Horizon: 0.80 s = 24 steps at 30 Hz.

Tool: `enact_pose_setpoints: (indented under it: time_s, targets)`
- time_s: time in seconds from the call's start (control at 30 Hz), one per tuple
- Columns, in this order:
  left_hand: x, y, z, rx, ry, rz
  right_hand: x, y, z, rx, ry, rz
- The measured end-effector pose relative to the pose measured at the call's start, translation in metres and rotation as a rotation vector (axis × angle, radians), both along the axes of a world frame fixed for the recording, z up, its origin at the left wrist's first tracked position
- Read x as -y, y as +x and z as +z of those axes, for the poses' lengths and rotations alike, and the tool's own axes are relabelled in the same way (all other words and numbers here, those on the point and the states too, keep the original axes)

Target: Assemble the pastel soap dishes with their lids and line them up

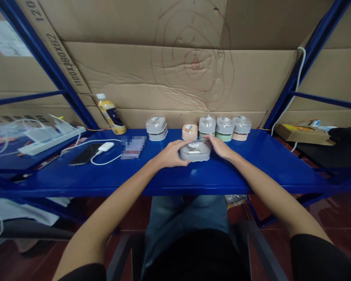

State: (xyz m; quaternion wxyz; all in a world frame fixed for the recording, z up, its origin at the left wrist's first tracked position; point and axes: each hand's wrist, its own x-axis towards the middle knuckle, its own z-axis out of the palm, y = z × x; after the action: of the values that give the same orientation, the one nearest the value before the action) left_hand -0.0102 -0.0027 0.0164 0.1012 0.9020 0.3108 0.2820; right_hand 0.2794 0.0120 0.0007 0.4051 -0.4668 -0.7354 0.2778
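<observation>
A grey box with a clear lid [194, 151] is between both hands, over the middle of the blue shelf. My left hand [173, 154] grips its left side, with the thumb along the near edge and the fingers behind. My right hand [219, 147] rests against the box's right rear corner, its fingers partly hidden behind the lid. Just behind stand a small peach box [190, 132] and lidded boxes with grey [207, 125], green [224, 128] and peach [241, 127] parts. Farther left is a stack of grey boxes [156, 128].
On the blue shelf [175, 177], a yellow bottle [111, 114] stands at the back left. A phone [86, 154], a white cable plug [106, 146] and a pixelated item [133, 147] lie before it. Cardboard [119, 62] backs the shelf; blue posts flank it.
</observation>
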Motion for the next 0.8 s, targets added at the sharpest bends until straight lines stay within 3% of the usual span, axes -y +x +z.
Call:
enact_pose_setpoints:
  time_s: [0.07, 0.17, 0.23, 0.33, 0.57, 0.8]
  targets:
    - [-0.005, -0.004, 0.009, 0.079, 0.019, 0.114, -0.005, 0.009, 0.005, -0.078, 0.058, -0.088]
    - [-0.018, 0.000, 0.026, 0.228, 0.048, 0.436, -0.009, 0.022, 0.014, -0.182, 0.175, -0.169]
    - [-0.030, 0.014, 0.035, 0.253, 0.044, 0.632, -0.010, 0.028, 0.019, -0.223, 0.226, -0.212]
    - [-0.049, 0.044, 0.043, 0.190, -0.023, 0.769, -0.008, 0.030, 0.022, -0.211, 0.263, -0.243]
    - [-0.078, 0.099, 0.034, 0.134, -0.099, 0.859, 0.000, 0.025, 0.024, -0.099, 0.253, -0.210]
    - [-0.081, 0.106, 0.030, 0.129, -0.157, 0.789, 0.002, 0.026, 0.026, -0.068, 0.263, -0.205]
